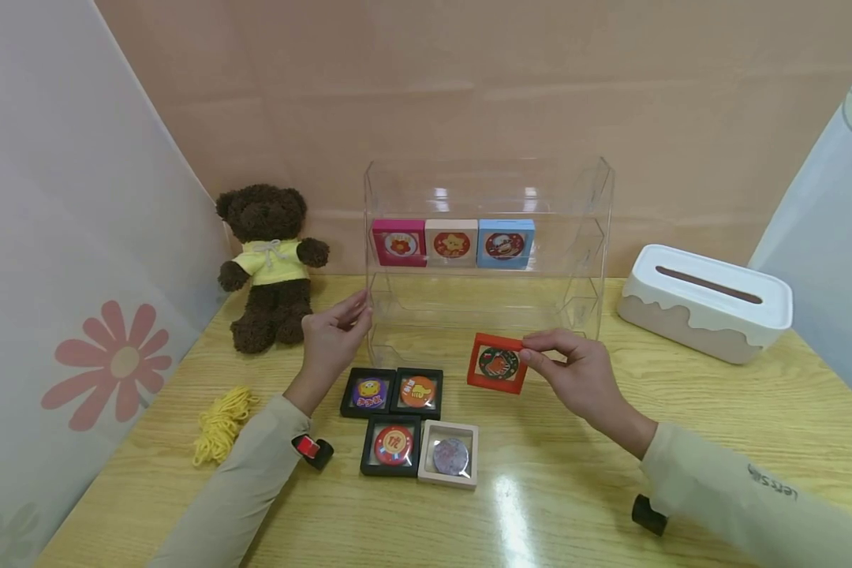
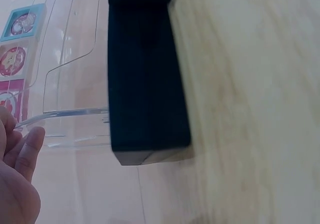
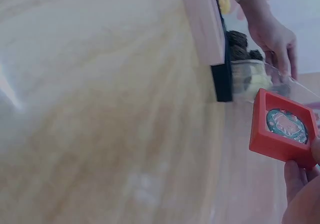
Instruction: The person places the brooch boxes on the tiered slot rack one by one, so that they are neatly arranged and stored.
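My right hand (image 1: 578, 375) pinches a red square display frame (image 1: 480, 380) by its right edge, in front of the clear acrylic rack (image 1: 468, 317). Inside that frame sits a round dark green badge with a red figure. My left hand (image 1: 332, 339) grips the rack's left side edge between thumb and fingers, as the left wrist view also shows. On an upper tier of the rack stand a magenta frame (image 1: 400, 263), a cream frame (image 1: 451, 263) and a light blue frame (image 1: 506, 264), side by side, each holding a round badge.
Three black frames (image 1: 391, 472) and a beige frame (image 1: 449, 478) with badges lie on the table before the rack. A brown teddy bear (image 1: 277, 264) leans at the back left, behind a bundle of yellow cord (image 1: 223, 424). At the right stands a tissue box (image 1: 706, 304).
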{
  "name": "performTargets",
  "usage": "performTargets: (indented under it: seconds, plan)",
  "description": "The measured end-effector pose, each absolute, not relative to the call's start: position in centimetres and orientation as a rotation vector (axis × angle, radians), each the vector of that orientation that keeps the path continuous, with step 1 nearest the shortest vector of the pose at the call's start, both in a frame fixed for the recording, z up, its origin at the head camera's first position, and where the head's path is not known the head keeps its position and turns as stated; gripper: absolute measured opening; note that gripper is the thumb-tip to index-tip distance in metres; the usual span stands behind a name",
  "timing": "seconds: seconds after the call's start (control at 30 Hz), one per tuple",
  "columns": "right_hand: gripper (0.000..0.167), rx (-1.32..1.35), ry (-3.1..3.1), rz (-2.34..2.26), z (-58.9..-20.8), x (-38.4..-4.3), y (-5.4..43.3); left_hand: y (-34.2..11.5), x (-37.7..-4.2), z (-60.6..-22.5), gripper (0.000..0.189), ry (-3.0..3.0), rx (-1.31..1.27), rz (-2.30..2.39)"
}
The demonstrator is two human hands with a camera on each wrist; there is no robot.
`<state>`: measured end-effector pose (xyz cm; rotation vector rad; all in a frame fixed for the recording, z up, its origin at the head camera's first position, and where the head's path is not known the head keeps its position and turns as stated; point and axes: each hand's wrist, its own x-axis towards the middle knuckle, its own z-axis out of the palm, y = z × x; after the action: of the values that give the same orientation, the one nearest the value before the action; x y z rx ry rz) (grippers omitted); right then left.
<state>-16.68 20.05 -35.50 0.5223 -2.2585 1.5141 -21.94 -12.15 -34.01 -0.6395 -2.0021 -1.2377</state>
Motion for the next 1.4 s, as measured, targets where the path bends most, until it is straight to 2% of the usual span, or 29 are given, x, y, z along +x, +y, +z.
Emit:
performTargets:
  seconds: [0.47,1.4]
  plan:
    - [0.013,0.431,-2.116,1.64,-32.3,-17.3,22.1,-12.3,-21.7,-33.6,0.023,-2.071,-0.589,-1.366]
    - [0.016,0.453,-1.756,1.816,-28.0,-20.1,24.0,-12.5,-21.7,-33.4,0.022,-2.106,-0.571,-1.407]
